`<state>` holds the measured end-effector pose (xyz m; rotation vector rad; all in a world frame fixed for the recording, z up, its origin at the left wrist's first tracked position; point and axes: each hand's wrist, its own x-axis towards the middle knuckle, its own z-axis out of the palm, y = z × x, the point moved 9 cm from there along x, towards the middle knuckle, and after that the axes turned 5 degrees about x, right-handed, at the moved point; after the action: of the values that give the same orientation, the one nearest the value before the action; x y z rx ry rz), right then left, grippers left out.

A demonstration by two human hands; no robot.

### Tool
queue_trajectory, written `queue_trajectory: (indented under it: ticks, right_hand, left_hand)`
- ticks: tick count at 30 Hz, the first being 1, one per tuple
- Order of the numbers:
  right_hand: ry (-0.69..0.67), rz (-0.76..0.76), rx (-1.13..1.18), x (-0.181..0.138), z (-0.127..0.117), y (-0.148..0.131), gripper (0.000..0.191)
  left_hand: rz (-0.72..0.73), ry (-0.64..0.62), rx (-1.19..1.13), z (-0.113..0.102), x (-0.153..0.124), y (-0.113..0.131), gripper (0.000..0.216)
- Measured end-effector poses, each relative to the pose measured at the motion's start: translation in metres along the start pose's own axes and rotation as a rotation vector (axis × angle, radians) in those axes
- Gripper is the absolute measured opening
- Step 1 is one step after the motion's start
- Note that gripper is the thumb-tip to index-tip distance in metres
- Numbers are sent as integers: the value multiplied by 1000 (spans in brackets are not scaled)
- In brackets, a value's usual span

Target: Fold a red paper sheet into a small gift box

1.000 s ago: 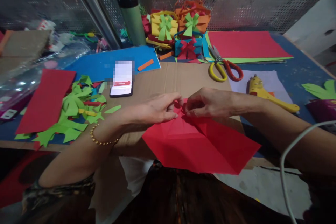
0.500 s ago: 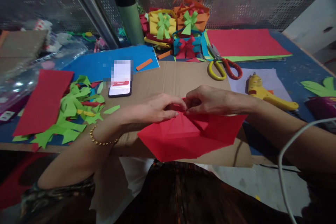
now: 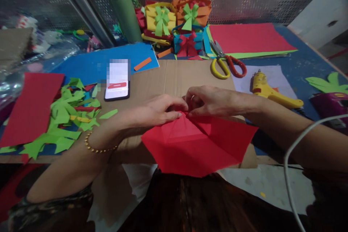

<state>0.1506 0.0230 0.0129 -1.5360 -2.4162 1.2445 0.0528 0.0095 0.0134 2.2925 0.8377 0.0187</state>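
Observation:
A creased sheet of red paper hangs over the front edge of a brown cardboard sheet, its near part fanned out toward my body. My left hand pinches the paper's far edge between thumb and fingers. Right beside it, my right hand closes on the same edge, where small folds gather. The fingertips of both hands nearly meet, and part of the folded edge is hidden behind them. A beaded bracelet circles my left wrist.
Scissors and a yellow glue gun lie to the right. A phone and green paper scraps are on the left. Behind stand small paper bags with bows and a green bottle. A white cable hangs at right.
The view has shifted slightly, so the table things sit a little further left and higher. The red paper's near part spreads lower toward me; both hands keep their pinch on it.

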Motion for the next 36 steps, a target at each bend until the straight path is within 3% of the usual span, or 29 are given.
queue_trajectory:
  ticks: [6,10,14,17,21,25,31,36]
  right_hand:
    - [33,35,96,0,0,1,30]
    - [59,2,133,-3,-4,-1,24]
    - [161,-68,36,-25,-13,2,17]
    - [203,-203,-31,-52,-7,7,17]
    - [229,-522,-47,-86,13,6,26]
    - [303,-741,-138,-104,30,-1,33]
    - [377,-568,-91,-96,34,7,39]
    - [364,-587,-142,-96,36,11,36]
  left_hand:
    - [-102,-84,80,-5,18,7,16]
    - [-118,-107,130,0,25,11,4]
    - [-81,-100,156,6,23,13,6]
    - [-47,-78,166,7,19,15,13]
    - [10,-52,210,6,13,19,19]
    - [36,-31,221,3,10,23,20]
    - [14,-45,272,5,11,24,20]
    - [42,-57,374,10,8,22,22]
